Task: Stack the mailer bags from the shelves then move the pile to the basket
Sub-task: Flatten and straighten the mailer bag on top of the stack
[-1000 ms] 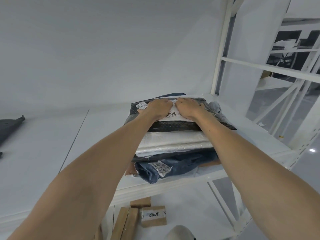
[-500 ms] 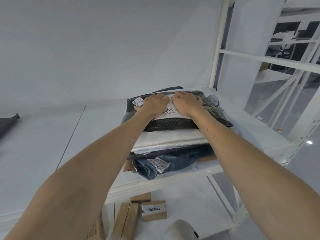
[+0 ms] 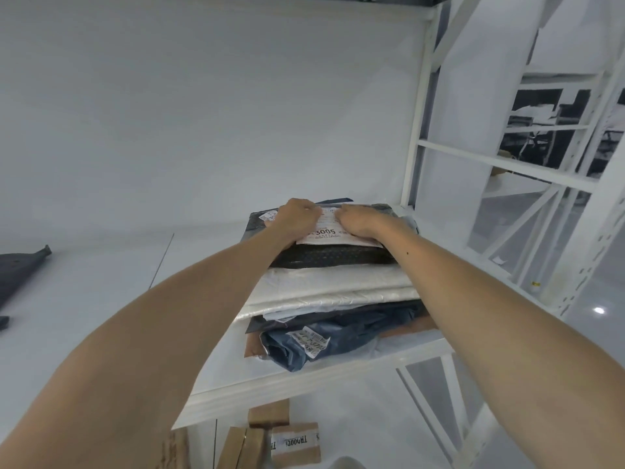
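Presently, a pile of black, white and dark blue plastic mailer bags [image 3: 333, 292] is seen on the white metal shelf [image 3: 297, 379], at its right end. The left hand [image 3: 297, 215] and right hand [image 3: 359, 220] are laid side by side on the top black bag's white label [image 3: 326, 234]. Fingers are bent and fingertips hidden, so whether anything is gripped cannot be told.

Glossy crinkled plastic mailer bags [image 3: 333, 336] lie on a smooth, matt white-painted shelf [image 3: 101, 299].

Both hands, left hand [image 3: 293, 216] and right hand [image 3: 359, 221], rest knuckles-up on the black top mailer [image 3: 333, 257] of a pile [image 3: 324, 299] on the white shelf [image 3: 101, 299].
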